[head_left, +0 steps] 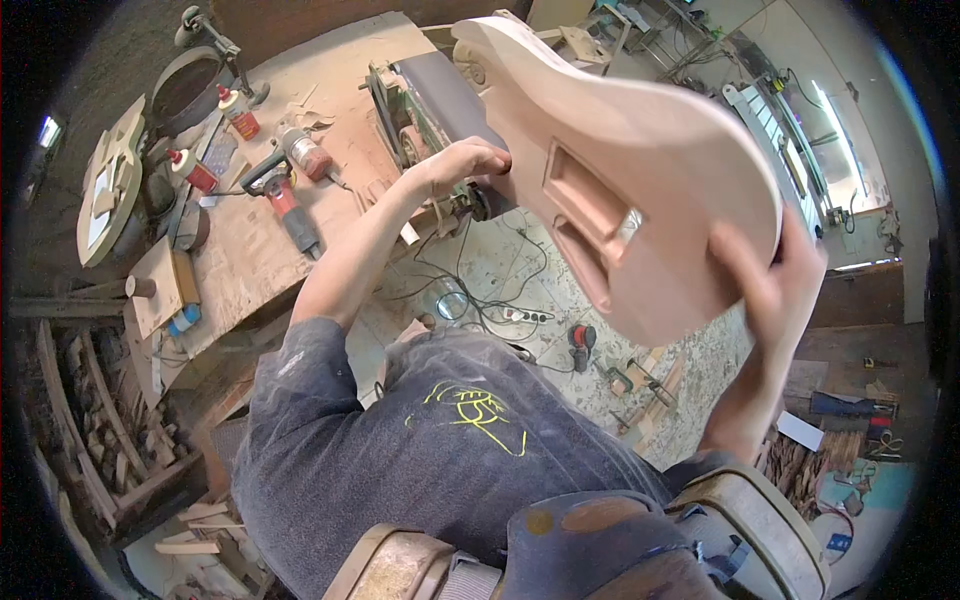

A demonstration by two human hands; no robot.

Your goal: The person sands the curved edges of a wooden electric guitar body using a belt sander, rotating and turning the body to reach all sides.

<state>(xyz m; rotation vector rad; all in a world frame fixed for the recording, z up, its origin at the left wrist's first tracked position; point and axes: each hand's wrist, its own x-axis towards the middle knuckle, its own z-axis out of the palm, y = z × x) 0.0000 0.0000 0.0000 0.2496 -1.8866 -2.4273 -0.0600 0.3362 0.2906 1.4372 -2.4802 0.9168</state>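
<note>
I hold up a pale, unfinished wooden guitar body [640, 140] with rectangular routed cavities, tilted on the right of the view. My left hand [460, 168] grips its left side, fingers curled at the edge and partly hidden. My right hand [765, 275], slightly blurred, is wrapped round the wide right end. Just behind the body's left part is a belt sander [430, 95] with a grey belt and green frame; I cannot tell whether the body touches it.
A wooden workbench [350, 45] holds glue bottles [240, 115], an angle grinder [285, 205], another power tool [305, 150] and a second guitar body [105, 190]. Cables [480, 300], a red-black sander [582, 345] and clamps [625, 380] lie on the floor. Scrap wood [90, 420] fills the lower left.
</note>
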